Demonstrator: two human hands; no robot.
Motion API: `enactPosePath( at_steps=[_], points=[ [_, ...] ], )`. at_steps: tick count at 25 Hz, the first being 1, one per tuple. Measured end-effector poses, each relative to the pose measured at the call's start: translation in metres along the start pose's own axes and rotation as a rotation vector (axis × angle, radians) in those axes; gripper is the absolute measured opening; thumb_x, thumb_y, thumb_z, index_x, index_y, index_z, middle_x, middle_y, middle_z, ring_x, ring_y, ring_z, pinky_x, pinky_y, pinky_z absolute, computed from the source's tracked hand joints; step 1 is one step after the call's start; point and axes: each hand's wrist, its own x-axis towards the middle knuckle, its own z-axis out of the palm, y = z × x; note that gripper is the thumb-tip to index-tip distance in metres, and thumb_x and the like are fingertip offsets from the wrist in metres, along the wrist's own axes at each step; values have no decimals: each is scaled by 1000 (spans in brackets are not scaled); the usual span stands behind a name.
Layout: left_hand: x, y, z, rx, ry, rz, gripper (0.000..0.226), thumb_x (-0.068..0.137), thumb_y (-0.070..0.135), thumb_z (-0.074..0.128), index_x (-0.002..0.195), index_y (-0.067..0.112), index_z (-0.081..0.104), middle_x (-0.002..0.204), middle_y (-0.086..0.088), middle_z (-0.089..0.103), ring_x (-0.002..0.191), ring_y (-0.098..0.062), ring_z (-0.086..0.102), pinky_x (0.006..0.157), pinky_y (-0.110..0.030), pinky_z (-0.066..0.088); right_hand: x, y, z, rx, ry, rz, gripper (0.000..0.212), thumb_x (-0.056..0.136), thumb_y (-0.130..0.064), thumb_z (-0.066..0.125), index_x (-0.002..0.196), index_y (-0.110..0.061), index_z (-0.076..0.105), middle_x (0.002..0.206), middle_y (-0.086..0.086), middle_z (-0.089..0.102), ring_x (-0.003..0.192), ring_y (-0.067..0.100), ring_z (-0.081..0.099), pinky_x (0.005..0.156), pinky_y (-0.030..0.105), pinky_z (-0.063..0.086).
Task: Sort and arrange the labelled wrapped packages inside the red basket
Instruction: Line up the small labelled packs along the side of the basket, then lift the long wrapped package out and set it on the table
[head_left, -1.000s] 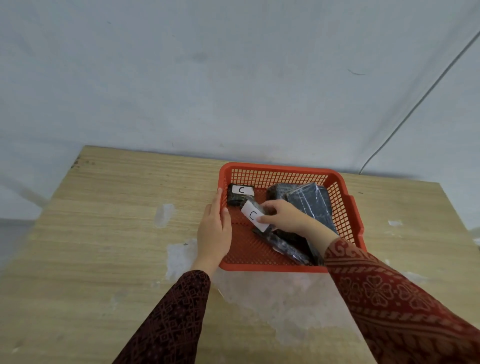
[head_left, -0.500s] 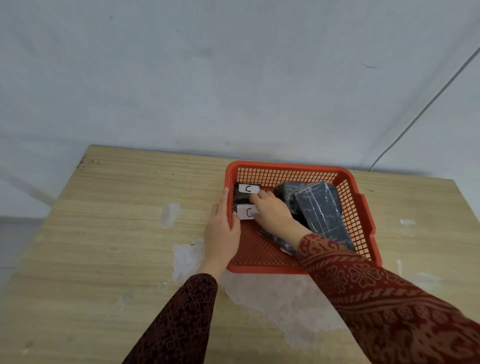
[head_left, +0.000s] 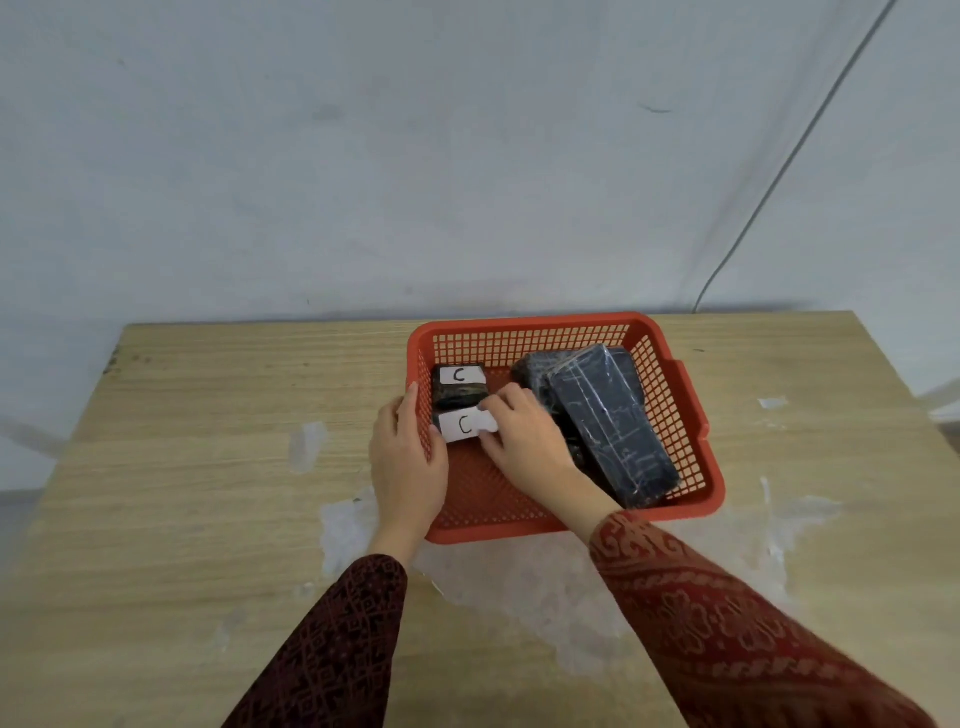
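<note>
Pressing on a small package (head_left: 464, 427) marked C, the right hand (head_left: 524, 441) pinches it at the red basket's (head_left: 691, 457) left side, while the left hand (head_left: 408, 457) grips the left rim, fingers curled

Light wooden table (head_left: 171, 499), grain worn, white scuffed patches across middle. Red perforated plastic basket (head_left: 691, 499) resting directly on top, right of centre, near far edge.
</note>
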Motion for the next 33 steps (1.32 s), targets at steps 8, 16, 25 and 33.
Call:
enactPosePath(
  at_steps=[8, 16, 25, 33],
  points=[
    [6, 46, 20, 353, -109, 454, 37, 88, 22, 54, 122, 10, 57, 130, -14, 55, 126, -33, 46, 104, -49, 34, -87, 92, -52, 342, 238, 520, 63, 82, -34, 70, 133, -9, 42, 130, 14, 44, 122, 28, 44, 103, 36, 38],
    [62, 122, 98, 346, -714, 242, 87, 82, 54, 61, 149, 16, 19, 154, -11, 29, 142, -29, 24, 116, -48, 20, -72, 115, -44, 208, -101, 561, 92, 73, -40, 77, 142, -9, 25, 137, 20, 46, 122, 35, 49, 96, 42, 45],
    [51, 156, 21, -203, -559, 98, 51, 62, 46, 78, 106, 37, 54, 104, 12, 66, 92, -4, 62, 71, -20, 48, -93, 130, -111, 565, 206, 263, 51, 75, -38, 73, 122, -26, 57, 111, -4, 64, 94, 7, 58, 74, 11, 44],
    [-80, 210, 57, -510, -386, -142, 29, 77, 31, 73, 97, 43, 56, 104, 15, 65, 93, 3, 63, 80, -30, 54, -174, 218, -157, 919, 171, 507, 49, 68, -45, 78, 111, -27, 60, 95, 0, 64, 86, 10, 65, 69, 15, 52]
  ],
)
